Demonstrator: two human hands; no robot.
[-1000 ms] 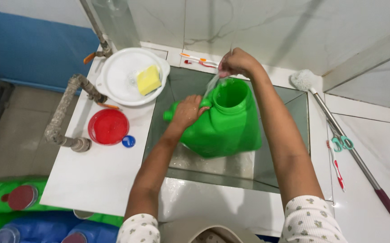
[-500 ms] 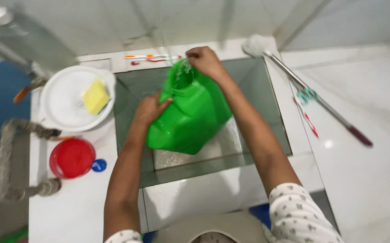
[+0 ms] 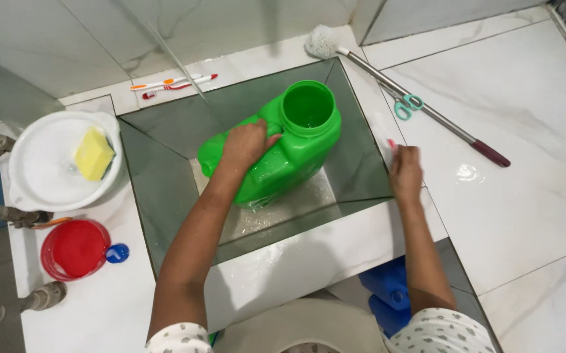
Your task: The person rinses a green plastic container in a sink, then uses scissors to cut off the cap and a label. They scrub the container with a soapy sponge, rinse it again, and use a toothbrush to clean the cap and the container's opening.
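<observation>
The right hand (image 3: 405,171) is leaving the jug (image 3: 276,147) mouth, its fingers curled together on the bench (image 3: 524,196), while the left hand's (image 3: 247,144) fingers are staying clamped on the jug's handle.

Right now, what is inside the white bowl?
A yellow sponge lies in the white bowl, with what looks like some soapy water. Whatever is under the sponge is hidden.

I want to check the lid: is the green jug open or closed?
Open: the green jug, tilted in the sink, shows a bare round mouth without cap.
</observation>
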